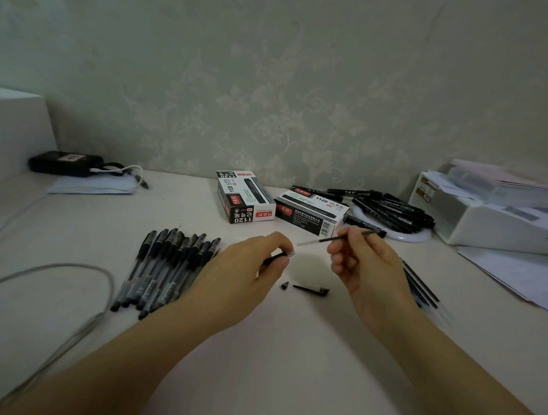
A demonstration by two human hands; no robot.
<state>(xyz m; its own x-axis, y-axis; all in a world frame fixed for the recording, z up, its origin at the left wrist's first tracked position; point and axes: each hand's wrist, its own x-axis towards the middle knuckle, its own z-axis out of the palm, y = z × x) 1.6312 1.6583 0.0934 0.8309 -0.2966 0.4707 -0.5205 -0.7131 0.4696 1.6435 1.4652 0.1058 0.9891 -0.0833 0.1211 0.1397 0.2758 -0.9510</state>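
Thin dark pen refill [320, 241], pale left end, held aloft nearly level, black pen barrel [275, 257] just left, mostly hidden

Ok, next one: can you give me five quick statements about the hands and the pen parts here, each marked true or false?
1. The right-hand grip pinches a thin refill. True.
2. The left-hand grip lies flat and holds nothing. False: its fingers curl round a dark pen part.
3. A loose black cap lies on the table between the two hands. True.
4. The pile of black pens lies to the right of the right-hand grip. False: it lies left of the left-hand grip.
5. The refill is already pushed into the dark pen part. False: its pale end is apart from it, with a gap between them.
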